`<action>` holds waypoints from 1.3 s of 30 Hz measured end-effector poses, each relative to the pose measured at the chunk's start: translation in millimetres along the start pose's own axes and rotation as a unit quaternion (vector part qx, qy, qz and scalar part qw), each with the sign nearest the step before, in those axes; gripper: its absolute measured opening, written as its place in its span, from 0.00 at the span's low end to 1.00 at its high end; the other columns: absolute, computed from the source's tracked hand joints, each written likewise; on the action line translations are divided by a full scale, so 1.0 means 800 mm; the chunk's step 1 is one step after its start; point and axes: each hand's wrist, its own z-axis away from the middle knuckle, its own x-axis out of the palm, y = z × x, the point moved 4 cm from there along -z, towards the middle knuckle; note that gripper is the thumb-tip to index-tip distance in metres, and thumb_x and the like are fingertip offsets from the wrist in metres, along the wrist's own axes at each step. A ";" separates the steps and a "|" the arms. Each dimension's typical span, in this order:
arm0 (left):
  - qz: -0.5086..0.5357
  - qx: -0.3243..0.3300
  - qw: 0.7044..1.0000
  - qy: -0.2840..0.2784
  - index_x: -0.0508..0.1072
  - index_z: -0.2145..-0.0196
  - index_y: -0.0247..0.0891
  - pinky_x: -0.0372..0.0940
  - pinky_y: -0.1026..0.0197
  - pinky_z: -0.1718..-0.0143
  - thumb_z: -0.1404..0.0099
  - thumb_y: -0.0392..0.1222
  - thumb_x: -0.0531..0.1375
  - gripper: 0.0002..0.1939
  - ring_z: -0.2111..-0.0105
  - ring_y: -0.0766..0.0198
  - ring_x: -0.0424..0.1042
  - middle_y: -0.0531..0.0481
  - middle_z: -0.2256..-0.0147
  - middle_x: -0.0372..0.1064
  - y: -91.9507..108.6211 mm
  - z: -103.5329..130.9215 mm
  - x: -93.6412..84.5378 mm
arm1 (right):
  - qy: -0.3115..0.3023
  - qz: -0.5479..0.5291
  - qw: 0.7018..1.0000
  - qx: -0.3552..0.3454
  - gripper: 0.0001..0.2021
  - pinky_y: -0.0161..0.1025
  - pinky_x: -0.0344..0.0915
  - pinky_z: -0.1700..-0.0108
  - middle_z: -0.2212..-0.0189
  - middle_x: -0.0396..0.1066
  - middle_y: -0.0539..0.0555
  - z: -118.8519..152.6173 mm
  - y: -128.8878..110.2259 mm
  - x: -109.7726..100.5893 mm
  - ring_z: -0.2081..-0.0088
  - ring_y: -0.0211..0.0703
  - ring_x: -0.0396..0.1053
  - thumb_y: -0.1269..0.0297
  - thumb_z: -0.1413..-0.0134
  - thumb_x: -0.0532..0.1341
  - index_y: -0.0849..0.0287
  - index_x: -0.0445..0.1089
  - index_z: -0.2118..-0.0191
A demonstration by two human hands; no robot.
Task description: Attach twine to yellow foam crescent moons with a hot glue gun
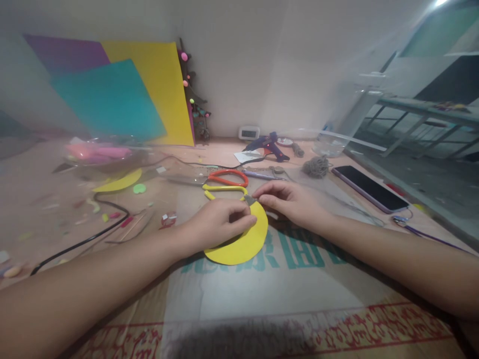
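My left hand (226, 223) is closed on a rounded yellow sheet (239, 249), thumb on top near its upper left part. The sheet lies over a pale cloth with green characters. At the sheet's upper edge a small grey piece (250, 200) shows between my two hands. My right hand (279, 199) has its thumb and fingertips brought together beside that grey piece; what they hold, if anything, is too small to name. Just beyond my hands lie scissors with a red handle (228, 177) and a tool with yellow handles (225, 189).
A glue gun (267, 145), a white timer (249, 132) and a ball of grey yarn (316, 167) lie at the back. A phone (368, 188) is at the right. Coloured sheets (108, 99) lean at the back left, above a black cable (86, 238) and scraps.
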 end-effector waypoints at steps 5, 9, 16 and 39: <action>-0.006 0.011 1.000 -0.006 0.65 0.76 0.36 0.52 0.65 0.74 0.32 0.47 0.54 0.17 0.77 0.70 0.59 0.57 0.77 0.62 -0.001 0.000 0.001 | -0.005 -0.013 1.000 0.005 0.10 0.31 0.53 0.81 0.81 0.62 0.44 0.000 0.000 0.000 0.82 0.31 0.57 0.58 0.43 0.61 0.60 0.71 0.62; -0.016 0.015 1.000 -0.011 0.66 0.75 0.36 0.51 0.66 0.74 0.32 0.48 0.54 0.17 0.77 0.71 0.59 0.57 0.77 0.62 -0.001 0.001 0.002 | 0.005 -0.007 1.000 -0.006 0.11 0.31 0.52 0.81 0.82 0.60 0.44 0.000 0.000 -0.001 0.81 0.31 0.56 0.58 0.43 0.62 0.61 0.71 0.62; -0.037 0.011 0.999 -0.039 0.69 0.74 0.36 0.51 0.66 0.75 0.32 0.48 0.53 0.16 0.76 0.71 0.60 0.56 0.77 0.64 0.001 0.002 0.004 | -0.014 -0.005 1.000 -0.025 0.12 0.32 0.53 0.79 0.81 0.60 0.44 -0.001 0.000 -0.001 0.81 0.30 0.55 0.56 0.41 0.60 0.61 0.71 0.64; -0.056 0.029 0.997 -0.045 0.72 0.71 0.37 0.52 0.66 0.74 0.32 0.48 0.54 0.15 0.75 0.70 0.63 0.55 0.75 0.68 0.004 0.003 0.004 | -0.028 0.022 0.999 -0.014 0.08 0.34 0.56 0.75 0.76 0.65 0.47 -0.004 -0.006 0.001 0.76 0.31 0.59 0.60 0.49 0.65 0.61 0.73 0.70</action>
